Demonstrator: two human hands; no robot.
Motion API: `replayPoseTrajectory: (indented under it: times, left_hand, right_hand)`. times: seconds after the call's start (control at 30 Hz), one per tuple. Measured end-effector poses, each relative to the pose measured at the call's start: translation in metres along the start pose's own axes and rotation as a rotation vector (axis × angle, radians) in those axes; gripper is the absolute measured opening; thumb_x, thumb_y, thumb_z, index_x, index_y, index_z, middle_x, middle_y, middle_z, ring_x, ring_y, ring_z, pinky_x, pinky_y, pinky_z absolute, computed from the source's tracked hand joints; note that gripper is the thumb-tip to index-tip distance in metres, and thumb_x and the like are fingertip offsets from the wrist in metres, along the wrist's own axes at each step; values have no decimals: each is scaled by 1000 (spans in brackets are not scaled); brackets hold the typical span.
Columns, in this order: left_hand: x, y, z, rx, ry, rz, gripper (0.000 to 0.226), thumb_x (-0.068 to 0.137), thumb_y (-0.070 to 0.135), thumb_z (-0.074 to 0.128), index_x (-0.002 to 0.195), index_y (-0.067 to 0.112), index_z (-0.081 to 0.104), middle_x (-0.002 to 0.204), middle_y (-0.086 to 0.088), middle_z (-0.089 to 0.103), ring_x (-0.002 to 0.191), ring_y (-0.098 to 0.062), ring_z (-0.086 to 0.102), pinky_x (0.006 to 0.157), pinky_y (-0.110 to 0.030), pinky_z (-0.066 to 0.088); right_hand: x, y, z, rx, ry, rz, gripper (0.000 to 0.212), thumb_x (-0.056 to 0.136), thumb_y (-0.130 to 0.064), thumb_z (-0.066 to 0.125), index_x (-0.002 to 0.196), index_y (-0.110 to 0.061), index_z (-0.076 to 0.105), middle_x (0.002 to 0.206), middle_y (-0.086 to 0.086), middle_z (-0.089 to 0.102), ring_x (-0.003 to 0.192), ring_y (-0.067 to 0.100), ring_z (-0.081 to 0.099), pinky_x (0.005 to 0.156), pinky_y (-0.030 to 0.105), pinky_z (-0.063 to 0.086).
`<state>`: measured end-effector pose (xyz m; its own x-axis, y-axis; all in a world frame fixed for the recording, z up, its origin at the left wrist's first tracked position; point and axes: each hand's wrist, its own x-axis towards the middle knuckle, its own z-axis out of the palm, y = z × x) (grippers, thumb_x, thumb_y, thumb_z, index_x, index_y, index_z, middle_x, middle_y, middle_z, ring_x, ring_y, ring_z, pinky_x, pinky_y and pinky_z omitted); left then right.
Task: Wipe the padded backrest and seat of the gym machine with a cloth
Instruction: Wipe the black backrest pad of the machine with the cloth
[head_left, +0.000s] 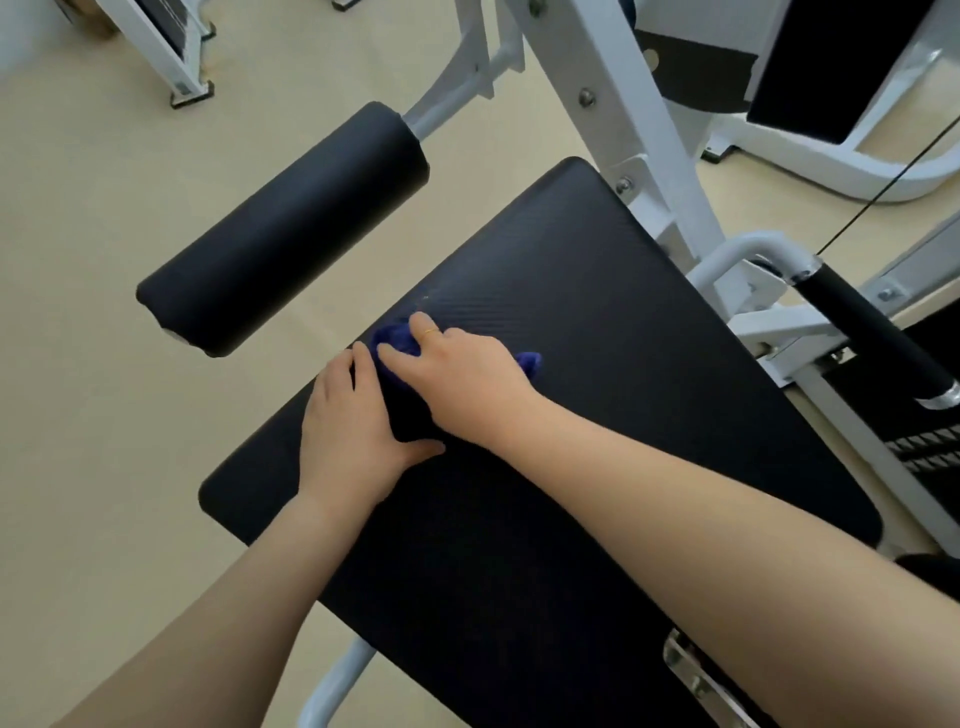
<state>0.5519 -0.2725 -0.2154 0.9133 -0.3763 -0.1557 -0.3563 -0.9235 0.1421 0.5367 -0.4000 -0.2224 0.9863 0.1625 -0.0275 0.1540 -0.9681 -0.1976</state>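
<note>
On the black padded seat (597, 322), near its left edge, a dark blue cloth (400, 340) lies bunched under the right hand (467, 384). No containers show anywhere in view. The right hand presses down on the cloth with its fingers (426, 330) bent and spread over the fabric, gripping it against the pad; a thin ring sits on one of them. One end of the cloth sticks out past the fingertips, another pokes out from beneath the wrist side of the palm. The left hand (353, 431) lies flat on the seat just beside the right, its fingers (361, 364) loosely extended and curling over the pad's left edge, holding nothing; its thumb rests on the pad below the right hand. The seat is a wide rectangular cushion with rounded corners and a fine woven texture, faintly streaked ahead of the cloth. A black cylindrical roller pad (285, 228) stands apart to the left on the white frame (639, 130), over a beige floor (93, 364).
</note>
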Motion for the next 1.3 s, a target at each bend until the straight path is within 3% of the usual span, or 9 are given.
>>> replayPoseTrajectory:
  times: [0.07,0.23,0.47,0.7,0.93,1.07,1.13,1.23,1.3]
  left_hand:
    - [-1,0,2,-2,14,-3,119,56,47,83,145,7,14,147,-13,30,136,-27,28,112,-40,29]
    - [-2,-2,5,-44,35,-8,125,56,49,82,147,11,4,151,-10,26,139,-24,25,113,-39,27]
    - [-6,-5,7,-88,66,-16,125,57,43,83,147,7,3,144,-12,38,133,-26,36,111,-44,29]
    - [-12,-4,13,-51,68,-40,118,63,48,78,146,9,3,152,-12,24,140,-27,23,115,-42,23]
    - [-24,4,11,34,21,-77,101,77,41,69,147,4,6,156,-17,4,144,-30,8,116,-40,12]
    - [-50,20,23,90,108,79,80,79,19,67,143,0,24,149,-21,27,135,-35,29,112,-43,22]
    - [-60,29,29,66,116,77,81,80,29,66,143,1,23,147,-19,31,134,-33,33,112,-43,23]
    - [-64,35,36,109,-54,40,106,75,65,54,147,10,0,156,-14,5,144,-28,7,116,-40,5]
    - [-67,34,41,198,-113,53,116,69,71,55,147,13,-9,156,-15,-11,144,-29,-6,116,-43,1]
  right_hand:
    - [4,20,-5,-27,12,23,48,92,-16,47,137,-26,33,137,14,32,98,30,53,58,35,38]
    - [21,36,-10,82,130,444,42,89,-12,49,129,-23,41,134,15,35,90,31,54,61,36,37]
    - [-9,-18,7,32,32,28,50,93,-17,44,140,-28,32,129,13,37,90,31,58,57,37,37]
    - [-7,70,-9,24,62,554,49,91,-11,43,136,-29,37,133,18,35,80,35,51,63,37,37]
    - [-42,-9,13,33,-99,153,62,90,-23,54,144,-27,23,131,16,37,85,34,60,59,35,38]
    - [-62,2,12,-80,-150,-44,59,96,-22,42,147,-33,16,134,16,35,84,32,61,56,34,35]
    - [-60,33,5,-110,-136,64,58,95,-22,43,145,-37,17,131,15,35,86,32,59,58,35,36]
    - [-56,60,4,-107,-59,343,60,93,-18,45,144,-38,20,131,16,36,74,30,49,59,35,36]
    - [-54,51,9,-49,-27,425,61,91,-17,47,144,-36,23,133,16,36,73,32,51,61,35,36]
